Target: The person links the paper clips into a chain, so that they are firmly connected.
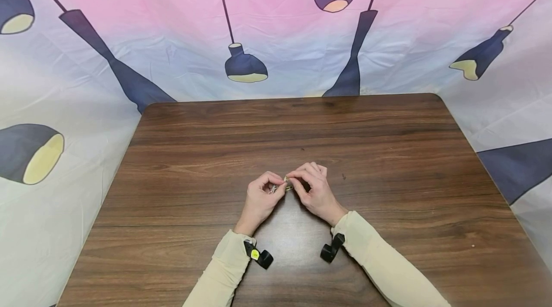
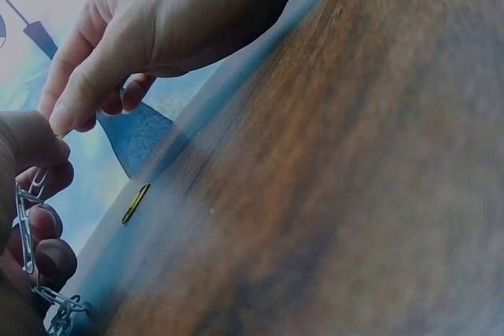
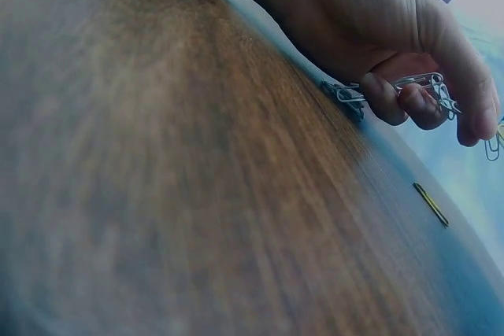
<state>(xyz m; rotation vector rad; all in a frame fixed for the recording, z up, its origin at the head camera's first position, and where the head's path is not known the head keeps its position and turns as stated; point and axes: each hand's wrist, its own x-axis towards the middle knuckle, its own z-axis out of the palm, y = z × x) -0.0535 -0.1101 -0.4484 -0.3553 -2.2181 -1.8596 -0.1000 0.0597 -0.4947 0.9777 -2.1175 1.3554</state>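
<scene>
Thumb and fingertips of my left hand pinch a silver paper clip at one end of a chain of linked silver paper clips. The chain runs over the curled lower fingers, and its tail hangs down to the table. My right hand meets the left at the fingertips, pinching a small yellowish paper clip, mostly hidden by the fingers. Just beyond the hands, a loose yellow paper clip lies flat on the wood.
The dark brown wooden table has rounded far corners. A printed cloth backdrop with lamp drawings hangs around its back and sides. A tiny white speck lies at the right. Black wrist cameras sit below both hands.
</scene>
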